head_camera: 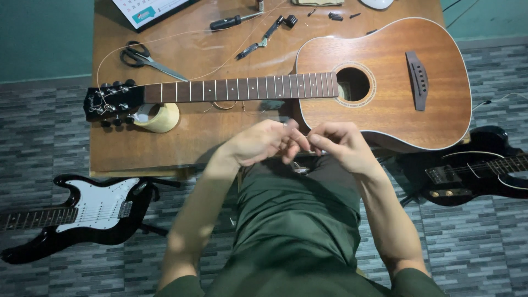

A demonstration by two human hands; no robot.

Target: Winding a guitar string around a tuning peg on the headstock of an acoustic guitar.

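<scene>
A brown acoustic guitar [385, 82] lies across a wooden table [165, 137], its neck pointing left and its black headstock [107, 102] resting on a roll of tape [162, 116]. A thin wire string [165, 38] loops from the headstock over the table. My left hand [264, 142] and my right hand [338, 143] meet just in front of the guitar's body, above my lap. Fingertips of both hands pinch a thin string between them; it is barely visible.
Black-handled scissors [140, 58], a screwdriver [231, 22], a string winder [267, 36] and small pegs [335, 15] lie on the table behind the neck. A black-and-white electric guitar [82, 212] lies on the floor at left, a black one [478, 170] at right.
</scene>
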